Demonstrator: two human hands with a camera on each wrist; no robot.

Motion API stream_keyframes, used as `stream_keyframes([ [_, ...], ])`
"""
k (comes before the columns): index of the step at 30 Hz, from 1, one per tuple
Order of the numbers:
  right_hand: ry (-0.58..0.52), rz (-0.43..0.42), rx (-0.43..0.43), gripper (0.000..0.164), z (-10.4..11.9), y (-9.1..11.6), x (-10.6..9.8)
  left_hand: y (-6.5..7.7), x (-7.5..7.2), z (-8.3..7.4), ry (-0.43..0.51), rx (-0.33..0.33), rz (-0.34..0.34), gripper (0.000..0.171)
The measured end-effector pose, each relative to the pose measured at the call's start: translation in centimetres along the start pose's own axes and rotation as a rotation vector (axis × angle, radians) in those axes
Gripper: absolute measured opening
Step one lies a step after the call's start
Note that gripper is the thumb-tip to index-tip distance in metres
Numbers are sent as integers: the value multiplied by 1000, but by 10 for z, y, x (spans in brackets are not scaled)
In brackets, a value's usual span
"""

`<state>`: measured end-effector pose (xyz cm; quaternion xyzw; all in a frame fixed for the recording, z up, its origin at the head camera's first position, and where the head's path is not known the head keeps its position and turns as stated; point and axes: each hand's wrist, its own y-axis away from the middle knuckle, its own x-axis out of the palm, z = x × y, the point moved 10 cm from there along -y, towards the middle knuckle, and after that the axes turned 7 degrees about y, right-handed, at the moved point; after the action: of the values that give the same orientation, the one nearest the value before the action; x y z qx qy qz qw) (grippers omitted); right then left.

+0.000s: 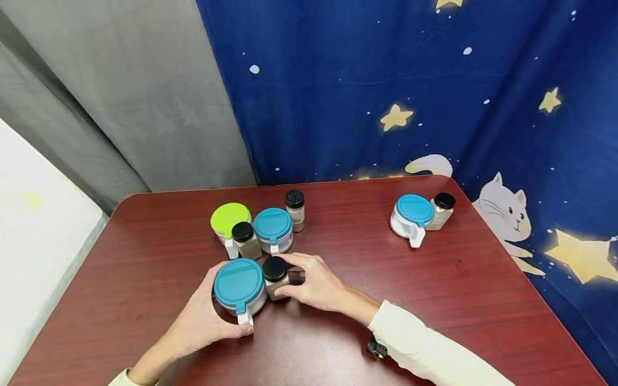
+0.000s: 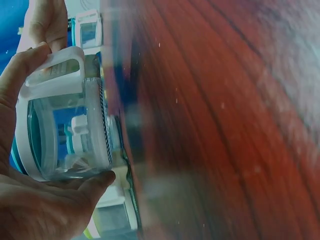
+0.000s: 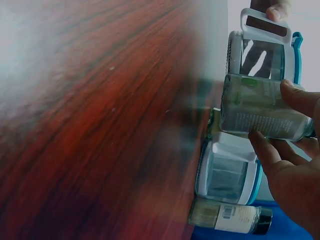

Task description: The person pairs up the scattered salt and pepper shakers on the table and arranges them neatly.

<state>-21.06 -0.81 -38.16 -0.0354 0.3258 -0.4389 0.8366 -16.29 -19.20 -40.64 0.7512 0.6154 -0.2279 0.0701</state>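
Note:
My left hand (image 1: 205, 316) grips a clear jar with a blue lid (image 1: 240, 284) and a white handle, thumb by the handle and fingers round the far side. Beside it, my right hand (image 1: 316, 283) pinches a small glass spice jar with a black cap (image 1: 275, 273) between thumb and fingers. The two jars stand close side by side. In the right wrist view the spice jar (image 3: 260, 107) shows printed text on its glass. The left wrist view shows the handled jar (image 2: 70, 125) as see-through, with no contents that I can make out.
Just behind stand a green-lidded jar (image 1: 229, 219), another black-capped spice jar (image 1: 247, 241), a second blue-lidded jar (image 1: 273, 230) and a taller shaker (image 1: 295, 210). At the far right of the table (image 1: 357, 230) are another blue-lidded jar (image 1: 411, 217) and a black-capped jar (image 1: 441, 212).

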Motion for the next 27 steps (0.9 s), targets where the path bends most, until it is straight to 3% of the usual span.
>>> stream_keyframes([
  [11,-65,-27,-25,62,0,13,-10,0,14,-6,-17,-3,26,117],
  [27,-34,-71,-68,59,3,24,-23,-1,29,-16,0,-9,-2,119],
])
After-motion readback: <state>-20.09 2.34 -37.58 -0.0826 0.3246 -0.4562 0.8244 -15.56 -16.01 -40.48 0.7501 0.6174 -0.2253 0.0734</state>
